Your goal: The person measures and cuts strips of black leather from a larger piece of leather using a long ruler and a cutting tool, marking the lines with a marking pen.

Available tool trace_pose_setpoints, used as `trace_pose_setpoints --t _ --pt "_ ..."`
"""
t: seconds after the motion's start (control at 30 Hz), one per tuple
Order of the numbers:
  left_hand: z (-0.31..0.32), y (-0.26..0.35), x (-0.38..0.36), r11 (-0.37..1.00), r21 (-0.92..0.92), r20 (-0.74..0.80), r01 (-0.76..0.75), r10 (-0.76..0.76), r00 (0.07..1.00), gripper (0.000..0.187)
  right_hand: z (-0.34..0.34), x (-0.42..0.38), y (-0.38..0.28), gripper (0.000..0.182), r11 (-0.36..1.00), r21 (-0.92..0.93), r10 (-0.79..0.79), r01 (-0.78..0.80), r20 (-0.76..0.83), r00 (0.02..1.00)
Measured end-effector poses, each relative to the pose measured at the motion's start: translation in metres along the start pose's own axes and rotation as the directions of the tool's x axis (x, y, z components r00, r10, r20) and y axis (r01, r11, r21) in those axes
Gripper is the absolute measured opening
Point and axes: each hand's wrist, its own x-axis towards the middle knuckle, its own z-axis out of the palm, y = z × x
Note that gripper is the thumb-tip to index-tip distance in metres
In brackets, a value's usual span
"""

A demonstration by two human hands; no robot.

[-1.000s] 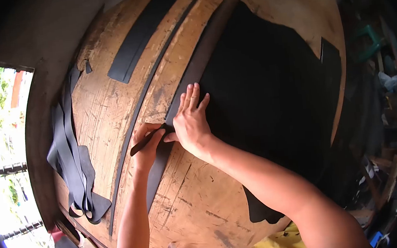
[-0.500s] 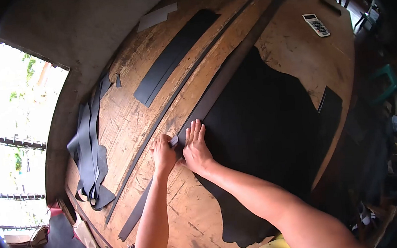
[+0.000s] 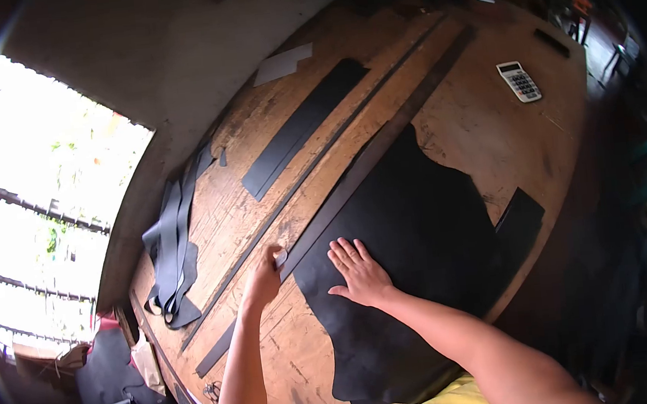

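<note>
My left hand (image 3: 262, 278) is closed around a small pale, flat tool (image 3: 281, 259) whose exact kind I cannot make out. It is by the edge of a long dark straight strip (image 3: 351, 161) that runs diagonally over the table. My right hand (image 3: 362, 274) lies spread, palm down, on a large black hide (image 3: 427, 247) that looks like leather. The strip lies along the hide's left edge, and my left hand and forearm hide part of its near stretch.
A thinner dark strip (image 3: 319, 154) runs parallel on the wooden table (image 3: 297, 343). Beyond it lies a black rectangular piece (image 3: 305, 126). Black leather strips (image 3: 170, 254) are heaped at the left edge. A calculator (image 3: 519, 82) sits far right; a black offcut (image 3: 521, 219) is nearer.
My right hand has left the long strip and moved right onto the hide, fingers now spread. My left hand still holds the pale tool near the strip. The camera view has shifted.
</note>
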Motion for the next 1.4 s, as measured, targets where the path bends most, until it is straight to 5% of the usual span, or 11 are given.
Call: trace_pose_setpoints --t 0.17,0.23,0.3,0.47,0.6,0.73,0.93,1.17,1.23,1.3,1.4 --pt "-0.095 0.024 -0.18 0.832 -0.544 0.189 0.107 -0.003 0.982 0.015 0.001 0.002 -0.004 0.088 0.999 -0.028 -0.02 0.019 -0.039 0.999" --pt "-0.129 0.0 -0.268 0.746 -0.652 -0.006 -0.135 0.172 0.985 0.013 -0.003 0.003 -0.007 0.087 0.999 0.028 -0.025 0.027 -0.079 0.997" --pt "-0.162 -0.002 -0.356 0.695 -0.678 -0.233 -0.238 0.103 0.967 0.009 0.004 0.003 -0.012 0.087 0.999 0.009 -0.038 0.039 -0.11 0.993" --pt "-0.202 -0.02 -0.549 0.632 -0.729 -0.569 -0.263 -0.347 0.746 0.021 -0.006 0.001 -0.024 0.083 0.991 -0.128 0.029 -0.023 0.045 0.999" --pt "-0.204 -0.053 -0.671 0.591 -0.803 -0.533 0.077 -0.77 0.351 0.022 -0.006 -0.013 -0.036 0.076 0.966 -0.243 0.12 -0.09 0.109 0.987" --pt "-0.17 -0.15 -0.784 0.408 -0.867 -0.45 0.287 -0.888 -0.097 0.019 -0.009 -0.054 -0.049 0.077 0.965 -0.248 0.12 -0.082 0.144 0.982" --pt "-0.101 -0.307 -0.884 0.123 -0.989 -0.147 0.08 -0.817 -0.557 0.008 -0.039 -0.138 -0.039 0.078 0.982 -0.185 0.021 0.029 0.263 0.964" --pt "-0.025 -0.412 -0.855 0.103 -0.957 0.045 -0.272 -0.871 -0.488 0.015 -0.082 -0.226 0.021 0.077 0.969 -0.234 0.153 -0.079 0.321 0.935" --pt "0.014 -0.431 -0.835 -0.08 -0.96 0.181 -0.269 -0.909 -0.376 0.015 -0.092 -0.24 0.033 0.078 0.963 -0.245 0.195 -0.116 0.331 0.923" --pt "0.05 -0.435 -0.788 -0.097 -0.995 0.088 -0.003 -0.893 -0.441 0.016 -0.089 -0.25 0.05 0.081 0.963 -0.218 0.227 -0.158 0.341 0.912" --pt "0.096 -0.374 -0.663 0.202 -0.915 -0.282 0.349 -0.94 -0.195 0.021 -0.087 -0.252 0.042 0.084 0.965 -0.207 0.223 -0.165 0.306 0.926"
